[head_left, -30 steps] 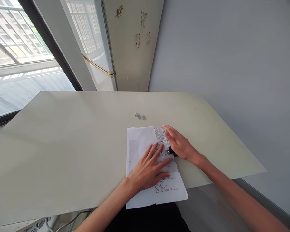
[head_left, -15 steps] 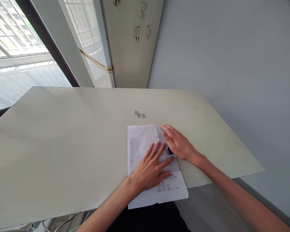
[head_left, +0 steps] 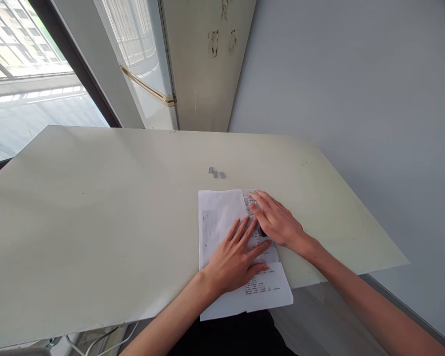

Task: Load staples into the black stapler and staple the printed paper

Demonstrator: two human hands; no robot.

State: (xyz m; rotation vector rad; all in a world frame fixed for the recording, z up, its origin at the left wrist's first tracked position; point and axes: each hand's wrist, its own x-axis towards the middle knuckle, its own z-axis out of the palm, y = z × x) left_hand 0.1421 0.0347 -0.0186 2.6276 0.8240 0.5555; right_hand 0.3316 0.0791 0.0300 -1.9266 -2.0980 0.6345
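Several sheets of printed paper (head_left: 222,202) lie stacked at the table's front edge, with their lower part sticking out past it. My left hand (head_left: 238,259) rests flat on the sheets, fingers spread and empty. Over the right side of the paper, my right hand (head_left: 276,217) is laid on top of what looks like a black stapler (head_left: 263,232). Only a small dark end of it shows under the palm; the rest is hidden. Beyond the paper are three small grey strips of staples (head_left: 215,174), close together on the table.
The pale table (head_left: 114,212) spreads far to the left and ends in an edge on the right. Behind it stands a fridge (head_left: 196,74) with a gold handle (head_left: 146,86), beside a grey wall (head_left: 337,74). White cables (head_left: 100,341) hang below the front left edge.
The view has shifted slightly, so everything sits a little differently in it. Both hands keep nearly the same place on the paper, and the right hand still covers the dark object.
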